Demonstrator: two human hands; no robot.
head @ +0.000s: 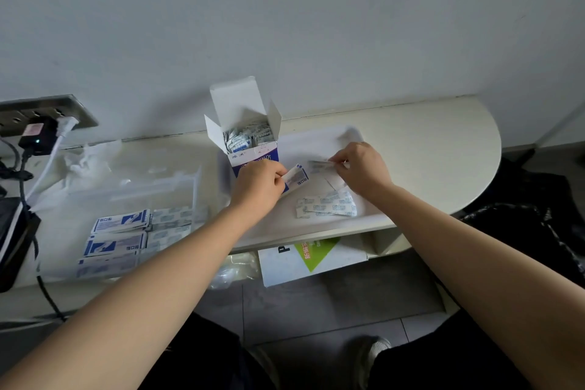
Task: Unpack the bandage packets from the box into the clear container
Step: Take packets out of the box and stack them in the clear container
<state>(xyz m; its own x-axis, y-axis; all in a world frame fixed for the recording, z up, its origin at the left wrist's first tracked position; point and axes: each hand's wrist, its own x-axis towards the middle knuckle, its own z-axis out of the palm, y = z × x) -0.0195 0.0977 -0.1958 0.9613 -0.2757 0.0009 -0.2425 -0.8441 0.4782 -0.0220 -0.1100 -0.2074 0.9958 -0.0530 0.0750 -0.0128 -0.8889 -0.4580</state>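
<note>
An open white and blue box (253, 153) stands on the table near the wall, flaps up, with several bandage packets (248, 136) inside. In front of it my left hand (259, 185) pinches a white and blue packet (297, 179). To the right, my right hand (361, 168) pinches a thin bandage strip (319, 165) above a white tray (354, 133). A few loose strips (329, 207) lie on the tray near its front edge. The clear container (133, 199) sits at the left and holds stacked blue and white packets (120, 222) and strips.
A wall socket (47, 111) with plugs and cables is at the far left, beside a dark device (12, 241). Crumpled clear plastic (85, 158) lies behind the container. Under the table edge sit a white and green box (310, 258) and a black bag (531, 218).
</note>
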